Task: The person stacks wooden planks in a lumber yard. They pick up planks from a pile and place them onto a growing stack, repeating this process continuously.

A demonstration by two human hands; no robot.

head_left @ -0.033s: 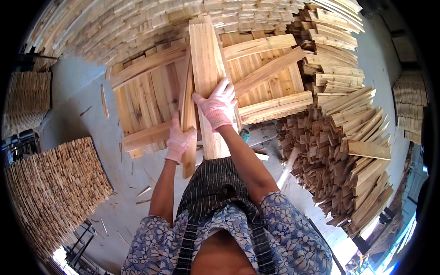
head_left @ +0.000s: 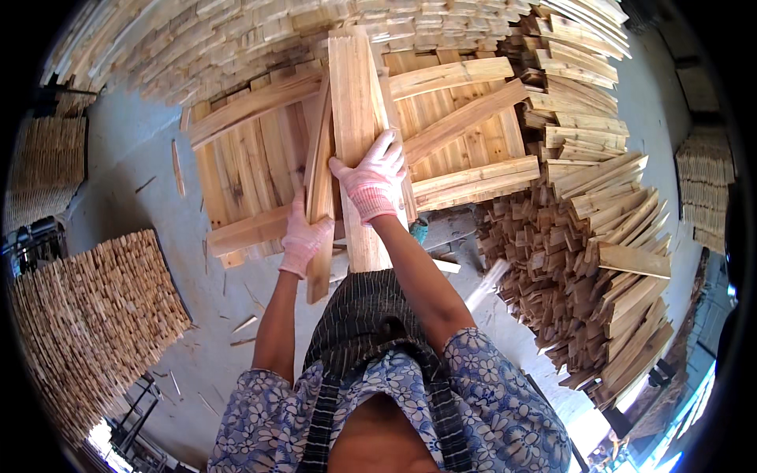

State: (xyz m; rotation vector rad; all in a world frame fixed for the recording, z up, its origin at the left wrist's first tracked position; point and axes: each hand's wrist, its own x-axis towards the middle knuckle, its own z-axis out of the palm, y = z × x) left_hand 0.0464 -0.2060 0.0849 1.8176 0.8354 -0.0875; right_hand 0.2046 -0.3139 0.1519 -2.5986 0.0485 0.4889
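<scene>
My left hand (head_left: pixel 306 236), in a pink-and-white knit glove, grips a narrow wooden plank (head_left: pixel 320 173), its fingers partly hidden behind the wood. The gloved right hand (head_left: pixel 374 180) lies across a stack of long boards (head_left: pixel 351 87), thumb at the left side and fingers bent over the right edge. These boards run lengthwise away from my apron. Beneath them is a flat slatted wooden panel (head_left: pixel 256 169) with crosspieces; one diagonal brace (head_left: pixel 465 120) shows on its right half.
A big heap of loose wood pieces (head_left: pixel 544 276) rises at the right. Stacked slats (head_left: pixel 276 31) fill the far side. Another neat stack (head_left: pixel 98 315) stands at the left. Wood scraps litter the grey floor (head_left: pixel 150 181). A small teal object (head_left: pixel 419 230) sits beside my right forearm.
Hardly anything differs. The view has shifted a little, and both hands keep their hold on the wood.
</scene>
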